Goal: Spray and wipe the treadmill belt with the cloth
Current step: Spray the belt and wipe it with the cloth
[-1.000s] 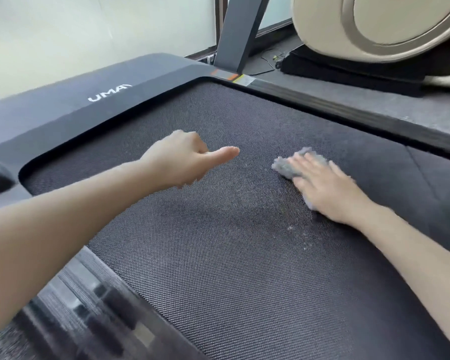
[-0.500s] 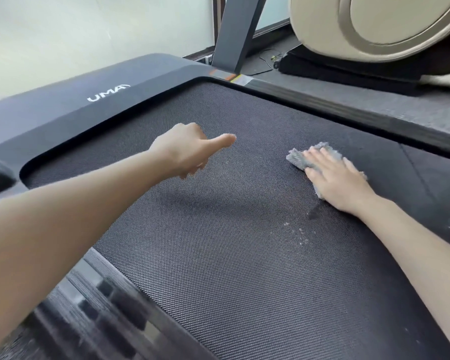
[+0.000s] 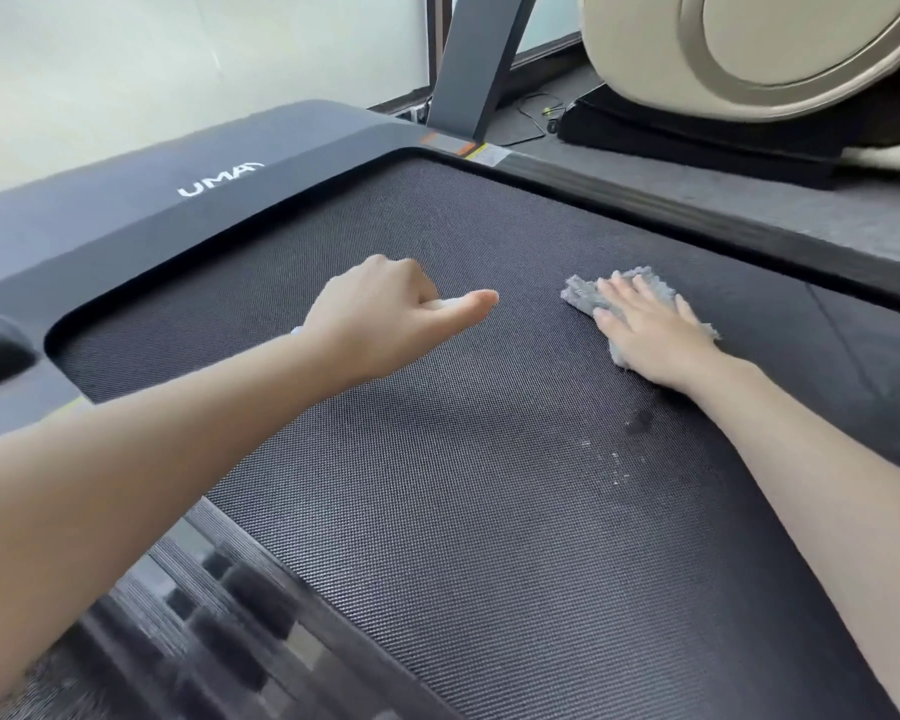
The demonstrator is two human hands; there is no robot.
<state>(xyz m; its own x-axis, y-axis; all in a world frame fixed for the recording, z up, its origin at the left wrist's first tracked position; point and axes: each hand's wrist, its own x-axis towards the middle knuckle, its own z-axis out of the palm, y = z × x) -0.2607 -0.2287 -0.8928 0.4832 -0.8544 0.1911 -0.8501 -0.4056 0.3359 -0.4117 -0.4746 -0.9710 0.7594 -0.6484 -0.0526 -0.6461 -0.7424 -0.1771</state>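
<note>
Slid slightly leftward since the earlier frame, the right hand (image 3: 650, 330) presses the shaggy grey microfibre cloth (image 3: 579, 296) flat on the black textured treadmill belt (image 3: 489, 511), fingers (image 3: 625, 296) straight and together. Soft and light, the cloth will likely bunch, so a flat palm suits. The left hand (image 3: 380, 314) is curled, thumb out; what it holds is unclear.

Person, two arms in view. Left forearm (image 3: 178, 449) bare along all of its visible length, from frame edge to wrist. Left hand (image 3: 385, 314) bare. Right forearm (image 3: 801, 459) likewise bare to the frame edge. Right hand (image 3: 650, 335) bare, nails cut short. Upper arms out of frame.
</note>
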